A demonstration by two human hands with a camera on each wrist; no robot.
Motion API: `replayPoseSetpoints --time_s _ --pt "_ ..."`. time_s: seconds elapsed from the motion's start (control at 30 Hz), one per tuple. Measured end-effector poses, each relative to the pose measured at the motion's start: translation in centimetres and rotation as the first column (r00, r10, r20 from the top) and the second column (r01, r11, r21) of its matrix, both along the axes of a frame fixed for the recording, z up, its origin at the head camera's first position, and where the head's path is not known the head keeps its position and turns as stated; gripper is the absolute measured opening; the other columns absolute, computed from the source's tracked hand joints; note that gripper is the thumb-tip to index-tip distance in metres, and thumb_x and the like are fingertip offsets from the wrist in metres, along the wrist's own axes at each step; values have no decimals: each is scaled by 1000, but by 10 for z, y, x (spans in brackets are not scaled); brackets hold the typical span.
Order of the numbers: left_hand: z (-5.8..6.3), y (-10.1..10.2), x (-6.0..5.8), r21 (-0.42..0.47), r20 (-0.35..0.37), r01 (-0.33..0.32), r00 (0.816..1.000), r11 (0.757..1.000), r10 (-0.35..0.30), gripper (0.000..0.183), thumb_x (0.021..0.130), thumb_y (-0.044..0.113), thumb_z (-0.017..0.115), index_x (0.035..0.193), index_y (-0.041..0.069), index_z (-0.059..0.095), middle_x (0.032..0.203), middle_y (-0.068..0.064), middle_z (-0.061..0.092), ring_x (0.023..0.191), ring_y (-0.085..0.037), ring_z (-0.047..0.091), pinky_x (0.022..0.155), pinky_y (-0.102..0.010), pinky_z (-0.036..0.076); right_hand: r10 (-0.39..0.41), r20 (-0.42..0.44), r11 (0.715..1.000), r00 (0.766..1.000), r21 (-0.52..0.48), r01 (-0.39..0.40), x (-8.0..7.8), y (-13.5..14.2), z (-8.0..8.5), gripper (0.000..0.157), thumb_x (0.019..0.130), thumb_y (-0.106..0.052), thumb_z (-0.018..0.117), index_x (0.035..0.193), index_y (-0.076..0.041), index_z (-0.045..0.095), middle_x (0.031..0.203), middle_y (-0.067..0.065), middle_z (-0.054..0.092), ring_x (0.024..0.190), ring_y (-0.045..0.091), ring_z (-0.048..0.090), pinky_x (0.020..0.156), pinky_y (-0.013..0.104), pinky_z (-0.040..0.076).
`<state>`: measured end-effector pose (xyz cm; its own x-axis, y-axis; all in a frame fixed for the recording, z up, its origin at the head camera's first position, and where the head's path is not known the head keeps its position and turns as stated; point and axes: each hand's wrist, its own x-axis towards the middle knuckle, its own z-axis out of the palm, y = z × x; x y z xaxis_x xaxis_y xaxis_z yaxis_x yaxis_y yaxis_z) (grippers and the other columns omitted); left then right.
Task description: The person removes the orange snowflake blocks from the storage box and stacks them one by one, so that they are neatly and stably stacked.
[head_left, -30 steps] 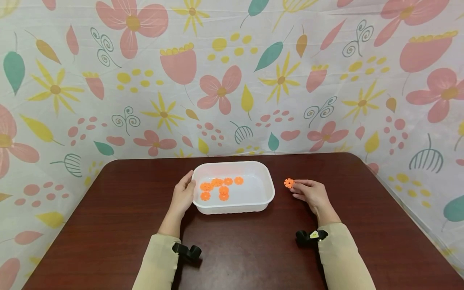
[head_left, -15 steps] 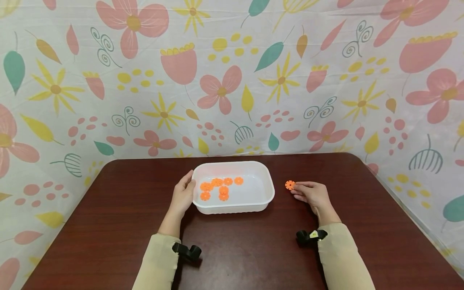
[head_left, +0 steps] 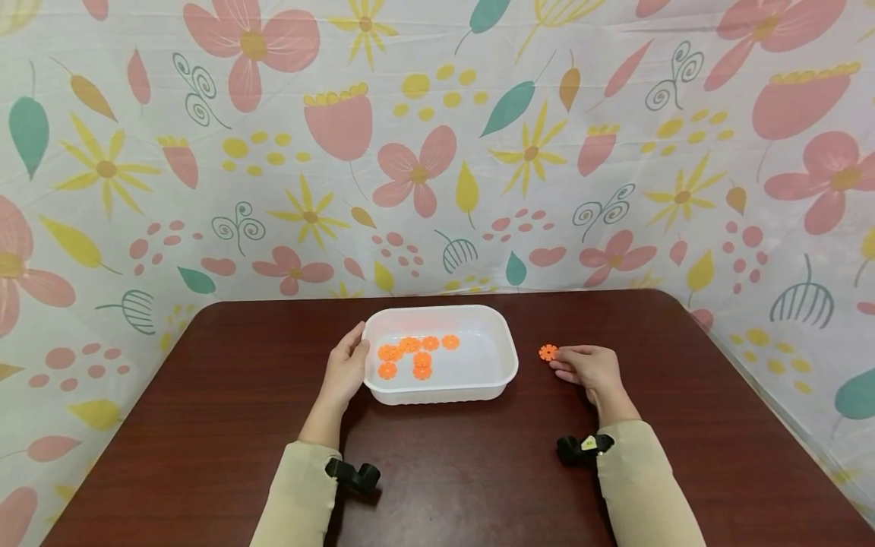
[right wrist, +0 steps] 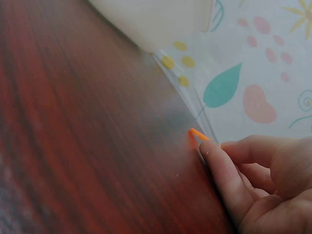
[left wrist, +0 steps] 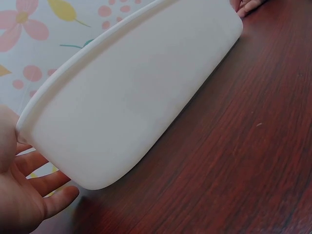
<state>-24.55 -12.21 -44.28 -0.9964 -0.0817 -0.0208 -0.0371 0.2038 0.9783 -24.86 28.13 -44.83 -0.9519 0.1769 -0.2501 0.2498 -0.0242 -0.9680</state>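
Note:
A shallow white plastic tub (head_left: 437, 394) stands near the far side of the table, with several orange notched discs (head_left: 422, 371) lying inside at its left. My left hand (head_left: 347, 371) holds the tub's left end. In the left wrist view, this hand's fingers (left wrist: 51, 183) lie along the tub's outer end wall, below the rim. To the right of the tub, my right hand (head_left: 589, 371) pinches one orange notched plastic disc (head_left: 548, 352) between thumb and fingers. The right wrist view shows this disc edge-on, low over the tabletop; the fingertips cover part of it.
The dark red-brown wooden table (head_left: 478, 486) runs back to a flower-printed cloth (head_left: 437, 190) hanging behind it. A black wrist camera (head_left: 354, 475) is strapped on the left sleeve, and another black camera (head_left: 573, 450) on the right one.
My right hand, with the disc pinched in it, has come slightly down and toward me in the head view. My left hand and the tub have stayed where they were.

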Motion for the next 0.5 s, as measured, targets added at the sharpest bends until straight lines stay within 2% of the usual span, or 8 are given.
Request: replayPoseSetpoints --time_s 0.27,0.5 --pt "-1 0 -1 4 5 2 1000 1000 -2 46 100 21 41 146 14 37 147 -12 41 132 -27 42 107 -44 37 -14 42 997 999 82 11 2 1 1 44 91 -8 60 127 14 50 72 -2 70 67 8 70 63 25 56" --pt "0 -1 -1 12 10 8 1000 1000 -8 47 101 22 41 147 13 35 148 -12 40 134 -28 40 108 -44 35 -22 37 989 999 146 16 2 2 2 41 92 -9 58 126 14 52 77 -2 68 67 7 70 64 26 57"
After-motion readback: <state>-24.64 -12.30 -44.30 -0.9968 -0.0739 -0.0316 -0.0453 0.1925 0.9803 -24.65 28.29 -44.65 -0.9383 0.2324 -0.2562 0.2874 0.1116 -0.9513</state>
